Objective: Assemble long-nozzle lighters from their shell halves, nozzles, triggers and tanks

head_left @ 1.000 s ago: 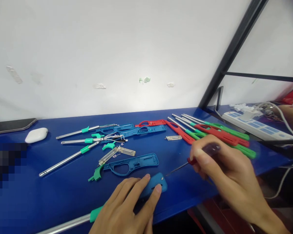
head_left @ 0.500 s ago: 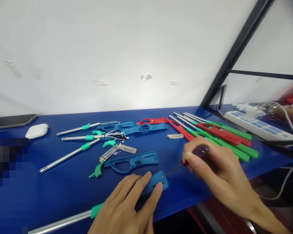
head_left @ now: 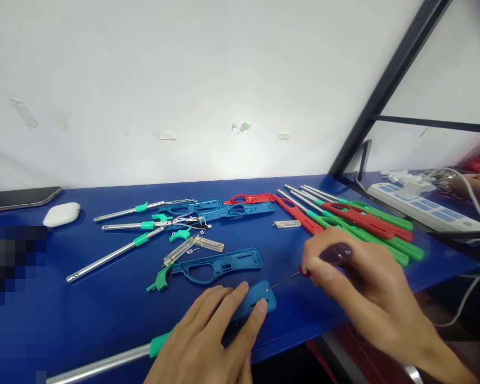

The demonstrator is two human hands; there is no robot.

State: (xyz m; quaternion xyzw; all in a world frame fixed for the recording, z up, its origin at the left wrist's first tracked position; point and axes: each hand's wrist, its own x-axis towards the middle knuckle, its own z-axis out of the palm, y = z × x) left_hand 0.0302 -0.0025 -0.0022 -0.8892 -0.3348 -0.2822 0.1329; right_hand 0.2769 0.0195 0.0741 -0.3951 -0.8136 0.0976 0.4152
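Observation:
Under my left hand, a blue long-necked lighter with a green collar and metal tube is pressed to the table, fingers closed over its handle. My right hand grips a screwdriver by its dark handle, the thin shaft slanting down to the left. Its tip meets the lighter's end, near a small hole. Just beyond lies an opened blue handle half, with a green trigger piece at its left end. Clear plastic fuel tanks rest behind it.
Whole green and red lighters are piled at the right. Metal tubes, wires and more handle halves lie at the back left. A white earbud case, a phone and a power strip sit around. Another person's hand shows far right.
My right hand has shifted slightly to the right and the screwdriver has tilted, its tip now at the hole in the lighter's end. My left hand stays in place.

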